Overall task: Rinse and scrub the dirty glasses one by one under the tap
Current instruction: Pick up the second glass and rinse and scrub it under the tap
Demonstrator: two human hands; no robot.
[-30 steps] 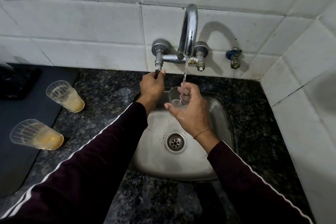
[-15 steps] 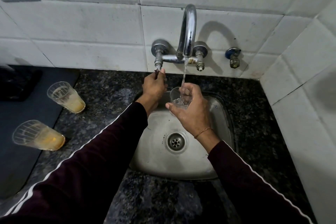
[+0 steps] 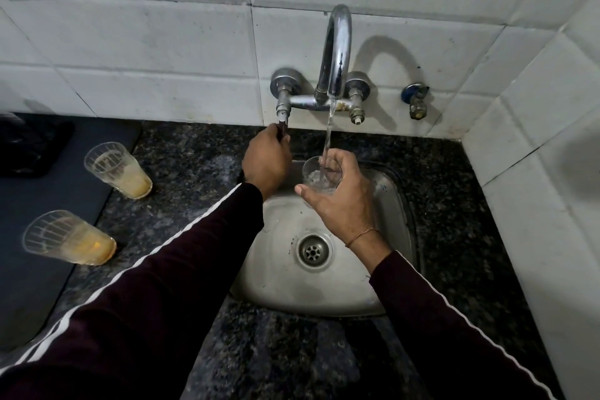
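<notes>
The right hand (image 3: 341,201) grasps a clear glass (image 3: 321,175), fingers and thumb curled round its wall, and holds it over the far part of the sink (image 3: 393,204). The stream from the tap (image 3: 336,52) falls into the open mouth of the glass. The left hand (image 3: 266,162) is closed on the dark tap handle (image 3: 283,127) below the left valve.

Procedure for the step in hand, as judged from this view:
- Keep the mouth of the glass centred under the stream so water lands inside, not on the rim.
- Set the flow with the handle to a steady, moderate stream; too strong a flow is likely to splash onto the tabletop (image 3: 201,169).
- Hold the glass over the sink throughout, so overflow runs to the drain (image 3: 313,252).
- A wet glass is likely to be slippery; maintain a full wrap of the fingers.

Two dirty glasses wait on the tabletop at the left, well apart from the sink: one far (image 3: 118,170), one near (image 3: 68,237), each with yellowish residue at the bottom.

Limits of the view:
- The base of the held glass is covered by the right hand.
- The tap handle is mostly hidden in the left hand's grip.
- Any residue in the held glass cannot be made out.
- No scrubbing tool is visible.
</notes>
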